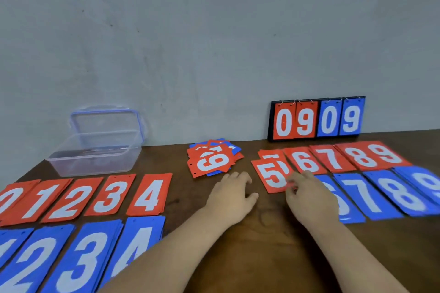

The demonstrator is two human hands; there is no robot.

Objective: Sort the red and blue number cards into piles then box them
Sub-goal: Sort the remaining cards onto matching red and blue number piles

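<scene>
Plastic box (95,162), scoreboard (316,118) by wall (214,31)

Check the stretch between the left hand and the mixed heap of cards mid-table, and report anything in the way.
Nothing visible. Only bare table separates the left hand from the mixed heap just beyond its fingertips; the right hand pinches the red 5 card, off to the side.

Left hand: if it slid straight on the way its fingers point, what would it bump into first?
Probably the loose pile of cards just beyond the left hand; depth is hard to judge.
</scene>
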